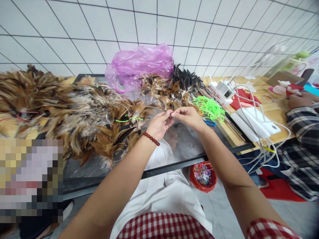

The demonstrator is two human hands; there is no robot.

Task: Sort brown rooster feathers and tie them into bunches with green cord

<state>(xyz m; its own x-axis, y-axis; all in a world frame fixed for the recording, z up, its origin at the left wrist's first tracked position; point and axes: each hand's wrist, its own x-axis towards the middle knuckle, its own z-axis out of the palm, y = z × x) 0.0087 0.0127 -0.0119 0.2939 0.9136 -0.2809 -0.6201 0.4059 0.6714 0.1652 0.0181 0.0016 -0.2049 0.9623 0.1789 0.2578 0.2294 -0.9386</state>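
My left hand (159, 124) and my right hand (189, 118) meet over the glass tabletop (184, 146), fingertips pinched together on something too small to make out. A red bead bracelet (151, 138) circles my left wrist. Just beyond the fingers lies a pile of brown and black feathers (171, 89). A tangle of neon green ties (209, 108) lies to the right of my right hand, with blue-handled scissors (209, 123) beside it. Tied brown feather bundles (82, 113) spread across the table to the left, one bound with a green tie (129, 119).
A pink plastic bag (139, 66) rests against the tiled wall. White power strips and cables (254, 122) lie on the wooden table to the right, where another person's arm in a plaid sleeve (302, 116) works. A red basket (202, 177) of scraps stands on the floor.
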